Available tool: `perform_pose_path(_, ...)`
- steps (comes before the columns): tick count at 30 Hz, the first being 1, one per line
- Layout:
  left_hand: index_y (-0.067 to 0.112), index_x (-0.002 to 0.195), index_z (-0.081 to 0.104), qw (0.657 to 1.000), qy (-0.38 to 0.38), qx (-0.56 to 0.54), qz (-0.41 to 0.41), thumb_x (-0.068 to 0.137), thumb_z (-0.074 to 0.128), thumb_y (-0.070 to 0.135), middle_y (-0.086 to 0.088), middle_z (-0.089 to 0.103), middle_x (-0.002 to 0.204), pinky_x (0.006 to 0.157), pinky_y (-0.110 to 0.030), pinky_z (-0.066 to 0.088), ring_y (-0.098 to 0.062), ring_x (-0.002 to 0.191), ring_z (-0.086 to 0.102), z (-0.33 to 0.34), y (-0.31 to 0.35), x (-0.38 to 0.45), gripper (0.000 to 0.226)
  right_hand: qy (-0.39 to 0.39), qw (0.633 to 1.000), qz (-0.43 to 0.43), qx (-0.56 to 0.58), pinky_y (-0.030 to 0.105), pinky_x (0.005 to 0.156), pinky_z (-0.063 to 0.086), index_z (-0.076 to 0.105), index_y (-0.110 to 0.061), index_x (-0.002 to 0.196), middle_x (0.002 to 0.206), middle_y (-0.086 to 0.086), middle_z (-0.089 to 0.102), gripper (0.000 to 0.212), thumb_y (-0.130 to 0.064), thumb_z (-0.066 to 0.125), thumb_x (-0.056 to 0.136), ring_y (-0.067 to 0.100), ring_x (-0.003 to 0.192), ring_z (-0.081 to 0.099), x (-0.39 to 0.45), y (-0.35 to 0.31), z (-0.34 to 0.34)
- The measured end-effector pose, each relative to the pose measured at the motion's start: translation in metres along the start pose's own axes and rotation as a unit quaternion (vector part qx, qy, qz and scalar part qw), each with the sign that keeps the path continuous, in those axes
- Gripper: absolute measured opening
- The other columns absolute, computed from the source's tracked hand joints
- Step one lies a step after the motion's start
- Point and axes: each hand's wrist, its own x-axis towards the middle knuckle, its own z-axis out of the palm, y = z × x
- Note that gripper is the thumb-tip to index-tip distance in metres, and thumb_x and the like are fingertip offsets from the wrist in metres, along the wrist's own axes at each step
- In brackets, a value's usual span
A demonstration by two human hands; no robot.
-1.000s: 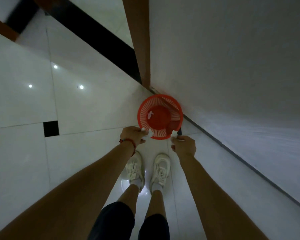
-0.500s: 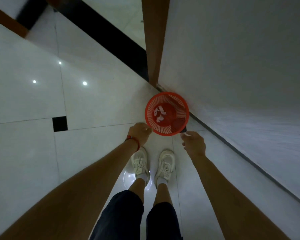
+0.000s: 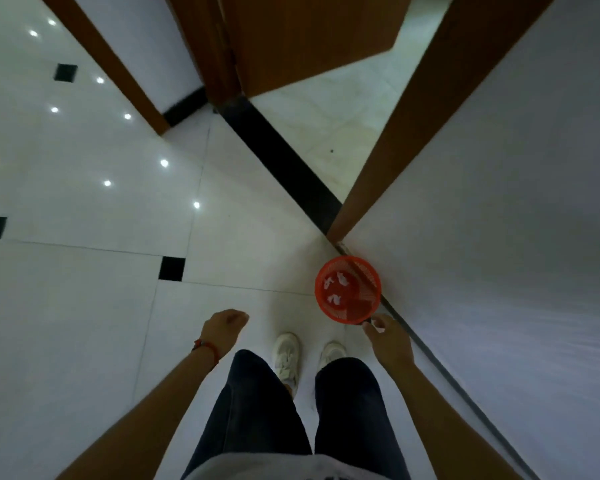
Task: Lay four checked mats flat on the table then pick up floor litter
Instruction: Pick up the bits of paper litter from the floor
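Beside the wall (image 3: 499, 237), on the white floor (image 3: 84, 306), I see a red basket (image 3: 348, 289) holding white paper scraps (image 3: 342, 279). My left hand (image 3: 222, 329) hangs loosely curled, empty; my right hand (image 3: 388, 337) pinches a small white scrap (image 3: 379, 328).

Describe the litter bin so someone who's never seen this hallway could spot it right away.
Follow the grey wall on the right down to where it meets the white tiled floor, just this side of the brown wooden door frame. There stands a small round orange plastic mesh basket with white paper scraps inside. It is the only brightly coloured thing on the floor.
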Motion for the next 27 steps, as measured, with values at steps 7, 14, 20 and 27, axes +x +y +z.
perform_pose_path(7, -0.005, 0.11, 0.06, 0.951, 0.08, -0.276, -0.117, 0.092, 0.051, 0.016, -0.014, 0.06, 0.095, 0.065, -0.027, 0.045, -0.026, 0.088, 0.054, -0.035, -0.03, -0.049, 0.029, -0.055, 0.993, -0.087, -0.054, 0.029, 0.073, 0.042, 0.063, -0.005, 0.103, 0.105, 0.016, 0.064, 0.021, -0.02, 0.053, 0.092, 0.024, 0.087, 0.056, -0.013, -0.051, -0.006)
perform_pose_path(14, 0.0, 0.109, 0.062, 0.901, 0.195, -0.353, -0.157, 0.092, 0.051, 0.018, -0.014, 0.064, 0.096, 0.087, -0.037, 0.049, -0.024, 0.087, 0.058, -0.016, -0.053, -0.126, 0.027, -0.146, 0.965, -0.155, -0.15, 0.031, 0.085, 0.041, 0.058, -0.005, 0.12, 0.126, 0.019, 0.058, 0.03, -0.02, 0.048, 0.095, 0.034, 0.109, 0.054, 0.005, -0.092, -0.021)
perform_pose_path(20, 0.002, 0.106, 0.064, 0.809, 0.277, -0.463, -0.232, 0.091, 0.052, 0.019, -0.014, 0.066, 0.094, 0.088, -0.041, 0.05, -0.026, 0.087, 0.061, 0.034, -0.103, -0.209, 0.025, -0.215, 0.923, -0.214, -0.237, 0.037, 0.082, 0.046, 0.057, -0.002, 0.119, 0.119, 0.02, 0.061, 0.03, -0.015, 0.045, 0.095, 0.034, 0.097, 0.057, -0.009, -0.137, 0.017)
perform_pose_path(27, 0.002, 0.098, 0.06, 0.638, 0.356, -0.604, -0.319, 0.094, 0.048, 0.017, -0.014, 0.059, 0.092, 0.069, -0.029, 0.045, -0.026, 0.084, 0.054, 0.105, -0.175, -0.305, 0.02, -0.329, 0.821, -0.313, -0.348, 0.031, 0.077, 0.046, 0.058, -0.001, 0.117, 0.111, 0.016, 0.064, 0.031, -0.02, 0.053, 0.093, 0.026, 0.085, 0.06, -0.084, -0.17, 0.127)
